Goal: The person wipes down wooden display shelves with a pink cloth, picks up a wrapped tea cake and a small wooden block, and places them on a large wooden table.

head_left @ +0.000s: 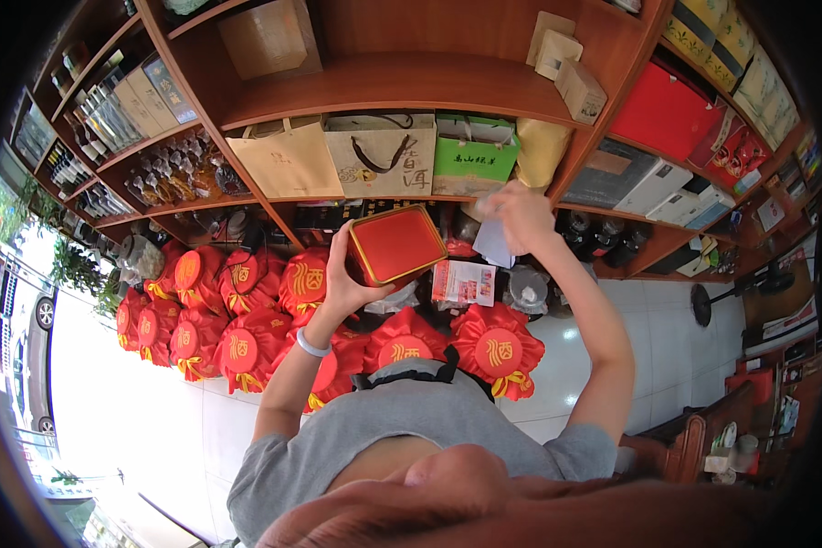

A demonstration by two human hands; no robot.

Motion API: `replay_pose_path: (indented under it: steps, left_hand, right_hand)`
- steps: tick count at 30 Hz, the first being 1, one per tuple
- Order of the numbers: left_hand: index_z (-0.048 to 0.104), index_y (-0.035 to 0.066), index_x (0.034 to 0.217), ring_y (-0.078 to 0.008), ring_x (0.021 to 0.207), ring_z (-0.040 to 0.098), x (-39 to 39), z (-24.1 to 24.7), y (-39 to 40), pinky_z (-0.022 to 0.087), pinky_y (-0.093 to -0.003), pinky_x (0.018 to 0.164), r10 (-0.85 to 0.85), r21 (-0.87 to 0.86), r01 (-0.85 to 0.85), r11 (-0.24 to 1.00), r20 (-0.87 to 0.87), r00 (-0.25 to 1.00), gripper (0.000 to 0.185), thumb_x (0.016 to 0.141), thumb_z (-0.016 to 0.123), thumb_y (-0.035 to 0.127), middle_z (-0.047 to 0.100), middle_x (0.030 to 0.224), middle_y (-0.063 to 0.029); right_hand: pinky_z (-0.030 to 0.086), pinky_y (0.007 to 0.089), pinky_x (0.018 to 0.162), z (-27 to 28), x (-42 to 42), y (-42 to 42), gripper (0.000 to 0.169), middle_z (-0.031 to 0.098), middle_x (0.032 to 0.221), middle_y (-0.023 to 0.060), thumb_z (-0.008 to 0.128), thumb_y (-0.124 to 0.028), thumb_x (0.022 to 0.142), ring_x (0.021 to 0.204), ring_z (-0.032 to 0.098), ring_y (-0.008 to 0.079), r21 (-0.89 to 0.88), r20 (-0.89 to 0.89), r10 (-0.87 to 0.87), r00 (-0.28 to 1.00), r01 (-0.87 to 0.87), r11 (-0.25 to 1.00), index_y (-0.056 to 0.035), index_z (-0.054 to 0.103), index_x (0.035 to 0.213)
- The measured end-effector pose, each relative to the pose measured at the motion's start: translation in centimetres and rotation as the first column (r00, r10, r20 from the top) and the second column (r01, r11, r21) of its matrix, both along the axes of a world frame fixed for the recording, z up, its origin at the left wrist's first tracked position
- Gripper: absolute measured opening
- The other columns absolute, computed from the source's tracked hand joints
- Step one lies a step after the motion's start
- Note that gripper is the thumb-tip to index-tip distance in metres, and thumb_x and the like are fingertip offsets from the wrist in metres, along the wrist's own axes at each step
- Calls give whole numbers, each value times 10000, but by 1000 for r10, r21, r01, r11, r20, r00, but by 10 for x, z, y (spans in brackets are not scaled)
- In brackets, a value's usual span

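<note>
My left hand [346, 277] grips a red box [399, 243] with a gold rim by its left side and lower edge, tilted in front of the shelves. A pale bracelet circles that wrist. Motion blurs my right hand [520, 218], raised at the shelf edge to the right of the box. From its fingers hangs a pale bluish cloth or sheet [494, 244]; its material is unclear. Behind that hand are a yellow bag [541, 154] and a green paper gift bag [476, 157]. A printed leaflet [464, 282] lies below the hands.
Several jars with red cloth covers [240, 349] stand on the floor before me and leftward. Wooden shelving [397, 82] holds a beige gift bag [381, 154], a tan paper bag [288, 161], boxes and bottles. Dark jars [606, 236] fill a low shelf at right. A fan [702, 305] stands further right.
</note>
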State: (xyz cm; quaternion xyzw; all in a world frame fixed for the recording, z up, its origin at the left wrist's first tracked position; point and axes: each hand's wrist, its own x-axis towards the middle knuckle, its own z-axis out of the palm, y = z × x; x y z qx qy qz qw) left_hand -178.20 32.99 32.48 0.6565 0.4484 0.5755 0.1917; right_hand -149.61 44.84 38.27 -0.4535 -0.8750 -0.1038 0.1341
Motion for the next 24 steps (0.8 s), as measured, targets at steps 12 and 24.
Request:
replay_pose_path:
  steps: [12, 24]
  left_hand:
    - [325, -24, 1236, -269, 1054, 455, 15, -9, 4, 366, -358, 911, -33, -20, 33, 999, -9, 999, 970, 434, 817, 211, 436, 1140, -161]
    - [284, -17, 1265, -216, 1061, 462, 20, -7, 3, 379, -335, 909, -137, -108, 147, 983, 99, 986, 999, 439, 817, 157, 436, 1148, -131]
  right_hand:
    - [485, 344, 587, -28, -78, -50, 228, 549, 864, 30, 606, -90, 653, 745, 587, 230, 9, -281, 278, 918, -288, 958, -148, 616, 874]
    - [476, 340, 541, -9, -114, -78, 214, 550, 795, 53, 585, -71, 661, 650, 582, 234, 58, -522, 420, 742, -461, 886, -96, 619, 871]
